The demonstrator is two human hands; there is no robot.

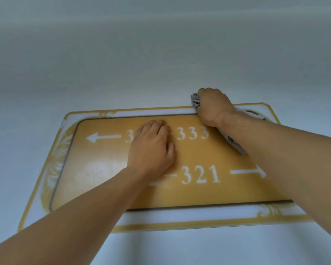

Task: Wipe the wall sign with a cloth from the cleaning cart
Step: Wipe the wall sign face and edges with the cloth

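Note:
A yellow wall sign (107,180) with a white ornamented border, white arrows and room numbers fills the middle of the view. My right hand (213,107) grips a grey cloth (195,100) at the sign's top edge, right of centre; the bunched cloth pokes out past my fingers and a tail of it hangs below my wrist. My left hand (153,148) rests on the yellow panel near its middle, fingers bent against the surface, covering part of the upper numbers.
A plain pale grey-white wall (160,54) surrounds the sign on all sides. Nothing else is in view.

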